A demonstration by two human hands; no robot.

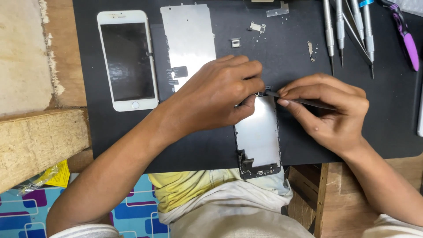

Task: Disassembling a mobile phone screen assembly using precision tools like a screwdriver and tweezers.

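Observation:
My left hand (216, 94) presses down on the top end of a phone display panel (260, 136) that lies face down on a black mat (387, 114), its silver back plate showing. Fingers and thumb pinch the panel's upper edge. My right hand (328, 112) holds thin dark tweezers (304, 102), their tip touching the panel's top right corner beside my left fingertips. The panel's lower end hangs over the mat's near edge.
A white phone (128, 59) lies face up at the mat's back left, with a silver shield plate (188, 37) next to it. Small brackets (257, 27) and screws are scattered behind my hands. Several screwdrivers (341, 31) and a purple-handled tool (407, 42) lie at the back right.

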